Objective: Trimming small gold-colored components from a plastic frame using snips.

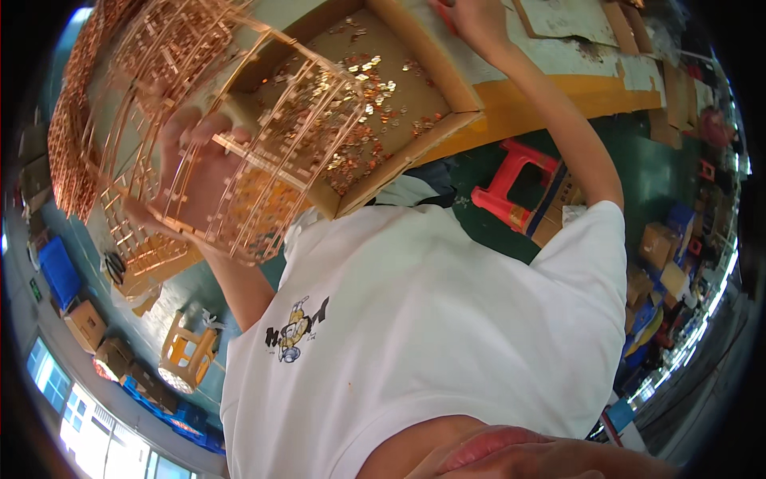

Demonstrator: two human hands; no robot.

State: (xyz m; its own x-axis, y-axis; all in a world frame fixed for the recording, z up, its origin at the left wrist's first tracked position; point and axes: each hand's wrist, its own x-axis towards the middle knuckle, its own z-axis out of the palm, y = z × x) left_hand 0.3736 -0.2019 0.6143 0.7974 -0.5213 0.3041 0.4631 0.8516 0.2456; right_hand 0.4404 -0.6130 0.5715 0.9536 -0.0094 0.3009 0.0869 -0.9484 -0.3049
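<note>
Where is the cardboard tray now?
In the head view, the cardboard tray sits at top centre, between the left hand and right hand, partly behind the metal frame.

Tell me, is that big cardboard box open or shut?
Open: the cardboard box has no lid across its top, so shiny copper-coloured pieces show inside.

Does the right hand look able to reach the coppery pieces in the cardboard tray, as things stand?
Probably yes: the right hand is beside the cardboard tray, and only its wall seems in the way of the coppery pieces. The wire frame in the left hand overlaps others.
</note>
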